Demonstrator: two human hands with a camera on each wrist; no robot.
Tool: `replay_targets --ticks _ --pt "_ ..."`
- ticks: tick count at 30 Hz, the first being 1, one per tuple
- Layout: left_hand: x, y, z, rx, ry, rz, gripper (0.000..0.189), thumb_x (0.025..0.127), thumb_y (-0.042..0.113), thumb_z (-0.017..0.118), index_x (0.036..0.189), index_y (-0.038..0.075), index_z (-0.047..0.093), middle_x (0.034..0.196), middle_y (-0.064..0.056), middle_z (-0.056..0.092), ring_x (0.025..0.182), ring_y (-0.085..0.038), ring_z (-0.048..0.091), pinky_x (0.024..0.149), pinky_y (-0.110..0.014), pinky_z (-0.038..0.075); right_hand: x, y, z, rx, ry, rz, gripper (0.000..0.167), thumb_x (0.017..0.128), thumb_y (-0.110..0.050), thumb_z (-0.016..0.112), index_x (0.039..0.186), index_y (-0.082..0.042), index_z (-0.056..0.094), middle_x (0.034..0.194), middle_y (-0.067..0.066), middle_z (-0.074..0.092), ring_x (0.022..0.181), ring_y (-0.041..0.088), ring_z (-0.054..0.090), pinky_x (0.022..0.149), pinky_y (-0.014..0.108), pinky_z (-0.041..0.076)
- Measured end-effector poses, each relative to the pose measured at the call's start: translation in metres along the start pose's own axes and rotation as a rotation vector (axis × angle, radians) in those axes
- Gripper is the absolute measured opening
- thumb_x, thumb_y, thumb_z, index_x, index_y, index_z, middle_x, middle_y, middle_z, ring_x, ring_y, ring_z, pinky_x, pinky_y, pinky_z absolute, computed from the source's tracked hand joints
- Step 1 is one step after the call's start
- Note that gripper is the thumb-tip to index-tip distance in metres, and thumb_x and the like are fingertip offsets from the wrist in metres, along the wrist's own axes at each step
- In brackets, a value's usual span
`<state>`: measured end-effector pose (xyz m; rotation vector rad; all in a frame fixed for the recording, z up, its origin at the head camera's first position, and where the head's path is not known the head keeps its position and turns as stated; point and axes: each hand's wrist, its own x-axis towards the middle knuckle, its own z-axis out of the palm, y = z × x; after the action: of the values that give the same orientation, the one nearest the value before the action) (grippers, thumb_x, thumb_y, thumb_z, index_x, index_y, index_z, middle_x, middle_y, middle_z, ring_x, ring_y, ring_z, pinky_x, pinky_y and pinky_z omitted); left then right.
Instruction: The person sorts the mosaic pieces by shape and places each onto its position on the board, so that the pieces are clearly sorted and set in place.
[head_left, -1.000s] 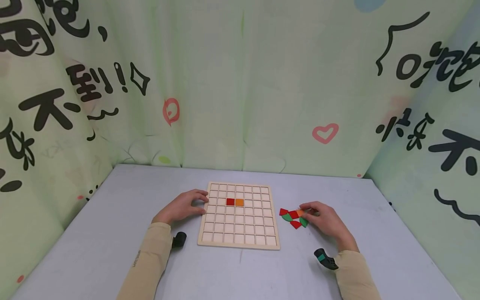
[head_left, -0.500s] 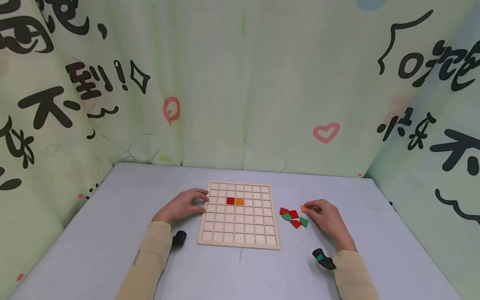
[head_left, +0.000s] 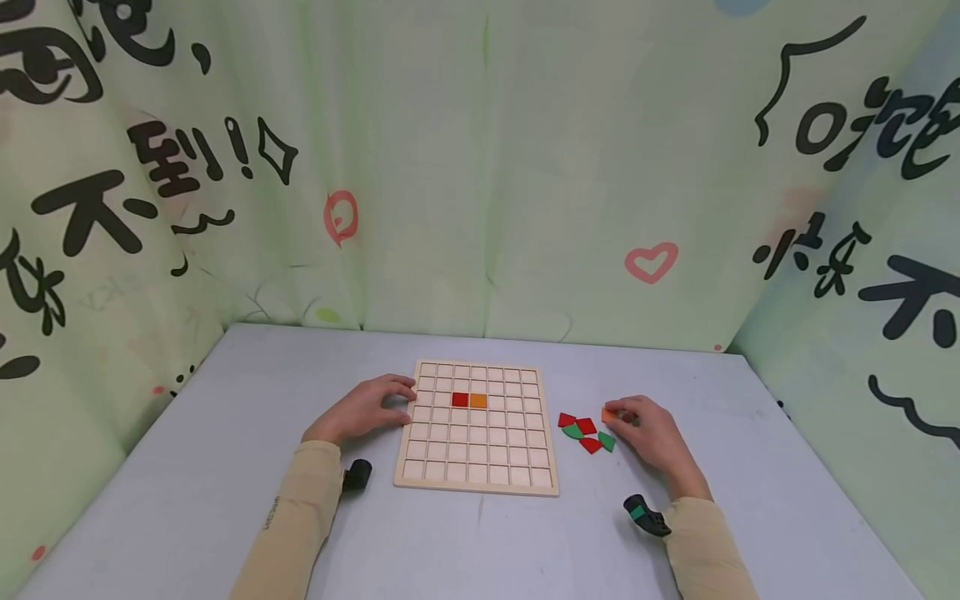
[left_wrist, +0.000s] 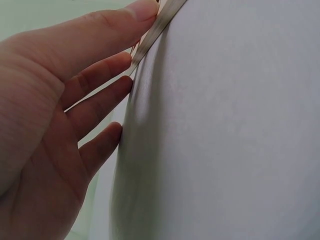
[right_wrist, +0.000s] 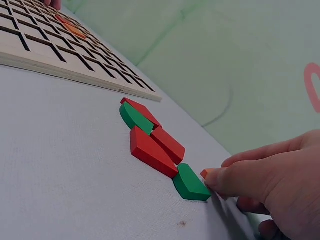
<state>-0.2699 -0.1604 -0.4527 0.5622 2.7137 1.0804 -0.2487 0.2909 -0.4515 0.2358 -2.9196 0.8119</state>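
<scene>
My left hand (head_left: 369,408) rests against the left edge of a wooden grid board (head_left: 476,490), fingers fairly straight, thumb and fingertips touching the rim. Two squares, one red (head_left: 460,400) and one orange (head_left: 477,401), sit side by side in cells of the board's upper part. To the right of the board, my right hand (head_left: 651,433) pinches a small orange block (right_wrist: 205,173) between thumb and index finger; most of it is hidden by the fingers. Just left of that hand lie several loose blocks: red ones (right_wrist: 152,152) and green ones (right_wrist: 191,183), flat with angled or curved sides.
Everything lies on a pale table (head_left: 300,358). A printed curtain (head_left: 480,167) surrounds its back and sides. Black wrist devices (head_left: 647,515) hang below both sleeves near the tabletop.
The right hand has drawn the orange block slightly up and right, away from the loose blocks, and now holds it apart. The left hand and the board stay in place.
</scene>
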Motion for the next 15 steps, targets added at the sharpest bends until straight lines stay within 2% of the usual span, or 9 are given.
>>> replay_targets --ticks 8,12,15 --pt "0.000 0.001 0.000 0.002 0.003 0.011 0.032 0.086 0.014 0.076 0.116 0.006 0.068 0.141 -0.009 0.052 0.136 -0.032 0.040 0.113 -0.047 0.034 0.000 -0.004 -0.001 0.010 -0.008 0.012 0.028 0.090 -0.010 0.070 0.116 0.001 0.069 0.111 0.019 0.062 0.098 0.032 0.057 0.086 0.050 0.052" --pt "0.000 0.002 0.000 0.001 -0.002 -0.001 0.033 0.086 0.015 0.076 0.116 0.006 0.068 0.142 -0.009 0.051 0.137 -0.033 0.040 0.114 -0.047 0.033 0.001 -0.009 -0.002 0.038 0.003 0.033 0.031 0.092 -0.016 0.069 0.119 -0.002 0.068 0.114 0.017 0.061 0.102 0.032 0.057 0.088 0.049 0.053" --pt "0.000 0.002 0.000 -0.007 -0.002 -0.012 0.033 0.085 0.015 0.076 0.116 0.007 0.069 0.142 -0.009 0.051 0.137 -0.033 0.039 0.114 -0.047 0.033 0.002 -0.016 -0.004 0.049 0.020 0.019 0.032 0.092 -0.018 0.069 0.120 -0.003 0.068 0.114 0.016 0.062 0.102 0.032 0.058 0.087 0.048 0.054"
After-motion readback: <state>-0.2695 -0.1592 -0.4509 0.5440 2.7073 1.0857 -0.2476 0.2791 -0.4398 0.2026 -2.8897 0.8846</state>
